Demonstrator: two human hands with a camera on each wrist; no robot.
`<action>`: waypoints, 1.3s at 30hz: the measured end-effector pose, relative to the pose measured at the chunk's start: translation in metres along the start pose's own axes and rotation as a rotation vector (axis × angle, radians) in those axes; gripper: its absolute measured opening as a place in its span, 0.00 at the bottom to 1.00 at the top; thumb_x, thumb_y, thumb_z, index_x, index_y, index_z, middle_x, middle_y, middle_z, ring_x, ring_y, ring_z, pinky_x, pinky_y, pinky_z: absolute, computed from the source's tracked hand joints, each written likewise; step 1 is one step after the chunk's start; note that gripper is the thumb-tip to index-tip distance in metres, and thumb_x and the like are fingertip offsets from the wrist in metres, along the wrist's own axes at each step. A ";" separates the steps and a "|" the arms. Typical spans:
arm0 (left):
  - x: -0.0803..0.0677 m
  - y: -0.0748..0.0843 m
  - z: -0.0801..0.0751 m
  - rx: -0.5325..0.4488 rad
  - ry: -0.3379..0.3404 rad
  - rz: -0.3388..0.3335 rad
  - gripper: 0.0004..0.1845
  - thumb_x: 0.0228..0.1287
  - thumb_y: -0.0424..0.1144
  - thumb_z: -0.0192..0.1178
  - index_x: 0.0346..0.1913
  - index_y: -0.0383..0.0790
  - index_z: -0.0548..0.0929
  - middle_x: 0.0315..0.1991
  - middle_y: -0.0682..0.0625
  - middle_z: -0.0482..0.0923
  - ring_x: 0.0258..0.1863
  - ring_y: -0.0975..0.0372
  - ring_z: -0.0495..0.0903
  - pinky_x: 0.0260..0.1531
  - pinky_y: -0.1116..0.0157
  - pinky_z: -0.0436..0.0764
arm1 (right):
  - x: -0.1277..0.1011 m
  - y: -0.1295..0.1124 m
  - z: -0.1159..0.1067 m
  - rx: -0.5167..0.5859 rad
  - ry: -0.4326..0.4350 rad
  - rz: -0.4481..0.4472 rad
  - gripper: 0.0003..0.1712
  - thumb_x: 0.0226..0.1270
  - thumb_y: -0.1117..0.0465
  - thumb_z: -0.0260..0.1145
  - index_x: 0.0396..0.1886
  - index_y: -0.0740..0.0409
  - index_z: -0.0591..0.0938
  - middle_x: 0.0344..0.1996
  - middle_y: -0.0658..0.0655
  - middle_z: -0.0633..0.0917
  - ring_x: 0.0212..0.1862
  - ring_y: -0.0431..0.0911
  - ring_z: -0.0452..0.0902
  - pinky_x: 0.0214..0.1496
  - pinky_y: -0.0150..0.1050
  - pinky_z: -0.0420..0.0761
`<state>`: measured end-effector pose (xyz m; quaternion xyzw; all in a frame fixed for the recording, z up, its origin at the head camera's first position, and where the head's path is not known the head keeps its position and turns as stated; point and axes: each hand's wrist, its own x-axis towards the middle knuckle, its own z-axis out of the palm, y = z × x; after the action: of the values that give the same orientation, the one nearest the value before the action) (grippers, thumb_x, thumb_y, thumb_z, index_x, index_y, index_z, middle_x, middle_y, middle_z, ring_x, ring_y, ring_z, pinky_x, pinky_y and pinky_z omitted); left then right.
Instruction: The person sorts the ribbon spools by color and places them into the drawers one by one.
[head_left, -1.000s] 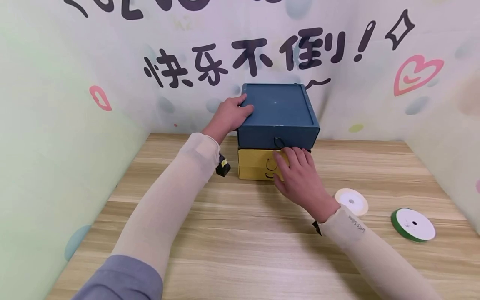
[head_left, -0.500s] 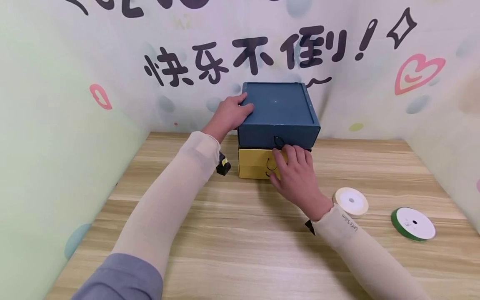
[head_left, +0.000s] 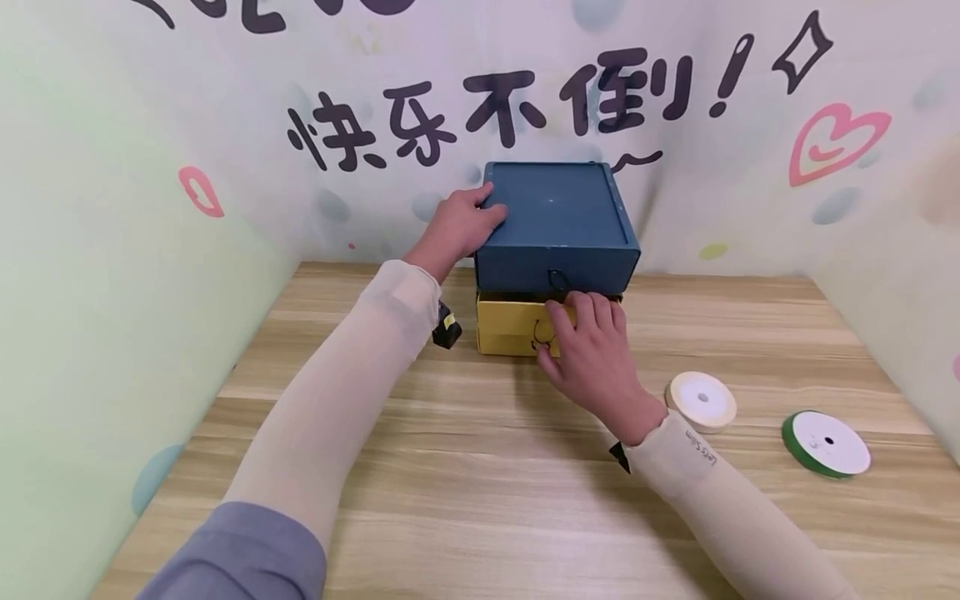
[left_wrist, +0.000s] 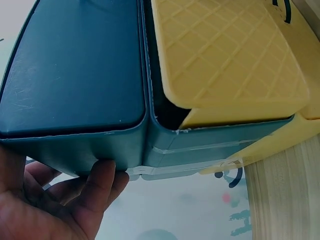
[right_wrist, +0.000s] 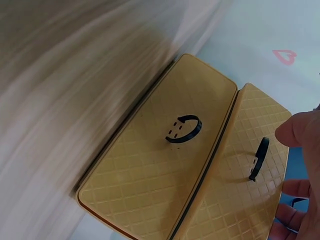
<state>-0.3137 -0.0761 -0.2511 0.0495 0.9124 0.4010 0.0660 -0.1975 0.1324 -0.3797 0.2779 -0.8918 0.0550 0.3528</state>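
Observation:
A small drawer cabinet (head_left: 555,204) has a blue top and sides, a blue top drawer (head_left: 517,271) and two yellow drawers below. The upper yellow drawer (left_wrist: 225,60) juts out, leaving a dark gap behind its front. The lower yellow drawer (right_wrist: 150,175) sits flush, a black loop handle on its face. My left hand (head_left: 461,221) grips the cabinet's upper left edge, thumb on top and fingers against the side. My right hand (head_left: 596,358) hooks its fingertips over the upper yellow drawer's top edge, with the thumb in front of its face.
To the right on the wooden table (head_left: 465,500) lie a cream ribbon spool (head_left: 701,402) and a green ribbon spool (head_left: 827,443). A printed cloth wall (head_left: 412,200) stands close behind the cabinet.
The upper yellow drawer has come out a little toward me, and its front now overhangs the lower one. My right hand has shifted slightly with it; the left hand stays put.

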 end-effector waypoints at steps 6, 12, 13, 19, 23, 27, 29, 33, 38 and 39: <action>0.000 -0.001 0.002 -0.013 0.022 0.013 0.31 0.75 0.52 0.45 0.78 0.57 0.55 0.78 0.57 0.52 0.74 0.63 0.55 0.52 0.65 0.67 | -0.004 -0.004 -0.007 0.010 -0.024 0.008 0.29 0.57 0.51 0.69 0.54 0.64 0.75 0.48 0.66 0.71 0.51 0.62 0.64 0.53 0.59 0.63; 0.000 -0.004 0.001 -0.036 0.067 0.021 0.30 0.76 0.50 0.44 0.78 0.56 0.57 0.78 0.54 0.53 0.75 0.61 0.54 0.61 0.65 0.67 | -0.006 -0.010 -0.010 0.027 -0.046 0.017 0.30 0.59 0.49 0.68 0.55 0.64 0.76 0.48 0.66 0.71 0.53 0.63 0.63 0.54 0.59 0.62; 0.000 -0.005 0.001 -0.041 0.075 0.021 0.30 0.76 0.50 0.44 0.78 0.56 0.58 0.78 0.54 0.54 0.75 0.61 0.54 0.63 0.65 0.66 | -0.006 -0.011 -0.010 0.033 -0.047 0.018 0.30 0.59 0.49 0.67 0.55 0.64 0.76 0.48 0.66 0.71 0.53 0.63 0.63 0.54 0.59 0.62; 0.001 -0.005 0.003 -0.058 0.077 0.014 0.29 0.77 0.50 0.44 0.78 0.56 0.58 0.77 0.55 0.54 0.75 0.63 0.52 0.65 0.65 0.64 | -0.009 -0.015 -0.016 0.071 -0.067 0.038 0.29 0.60 0.48 0.64 0.53 0.64 0.76 0.48 0.66 0.71 0.53 0.62 0.63 0.53 0.60 0.61; 0.002 -0.004 0.005 -0.069 0.065 0.024 0.29 0.76 0.49 0.44 0.77 0.55 0.58 0.77 0.55 0.54 0.75 0.64 0.52 0.65 0.66 0.64 | -0.012 -0.017 -0.022 0.068 -0.082 0.061 0.29 0.59 0.47 0.64 0.53 0.63 0.76 0.47 0.66 0.71 0.52 0.63 0.63 0.51 0.60 0.62; 0.002 -0.003 0.007 -0.075 0.078 0.019 0.29 0.76 0.49 0.44 0.77 0.56 0.59 0.77 0.55 0.54 0.75 0.64 0.53 0.60 0.67 0.66 | -0.015 -0.019 -0.028 0.056 -0.103 0.069 0.29 0.60 0.45 0.64 0.52 0.62 0.76 0.47 0.66 0.72 0.52 0.63 0.64 0.51 0.60 0.63; 0.002 -0.003 0.007 -0.074 0.081 0.014 0.29 0.77 0.49 0.44 0.77 0.57 0.59 0.77 0.55 0.54 0.74 0.65 0.54 0.55 0.66 0.67 | -0.016 -0.021 -0.032 0.058 -0.107 0.069 0.29 0.60 0.45 0.64 0.52 0.62 0.76 0.47 0.65 0.72 0.51 0.63 0.64 0.50 0.60 0.64; 0.002 -0.002 0.008 -0.069 0.078 0.013 0.28 0.77 0.49 0.44 0.77 0.58 0.59 0.77 0.56 0.54 0.74 0.64 0.55 0.51 0.65 0.67 | -0.020 -0.026 -0.040 0.063 -0.112 0.069 0.27 0.60 0.46 0.64 0.50 0.62 0.76 0.46 0.64 0.72 0.50 0.62 0.64 0.50 0.59 0.64; 0.001 -0.003 0.005 -0.048 0.071 0.013 0.28 0.78 0.49 0.43 0.77 0.58 0.58 0.77 0.56 0.54 0.75 0.62 0.54 0.55 0.65 0.67 | -0.024 -0.032 -0.044 0.084 -0.104 0.073 0.26 0.59 0.47 0.63 0.48 0.62 0.76 0.44 0.64 0.72 0.48 0.62 0.64 0.49 0.59 0.63; 0.001 -0.003 0.005 -0.047 0.068 0.012 0.28 0.78 0.49 0.43 0.77 0.58 0.58 0.77 0.56 0.54 0.75 0.63 0.54 0.55 0.65 0.67 | -0.025 -0.033 -0.045 0.086 -0.102 0.073 0.25 0.59 0.47 0.64 0.47 0.62 0.76 0.43 0.64 0.72 0.48 0.62 0.64 0.48 0.59 0.63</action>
<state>-0.3141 -0.0746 -0.2571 0.0397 0.9041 0.4241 0.0339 -0.1386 0.1295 -0.3659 0.2622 -0.9150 0.0918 0.2927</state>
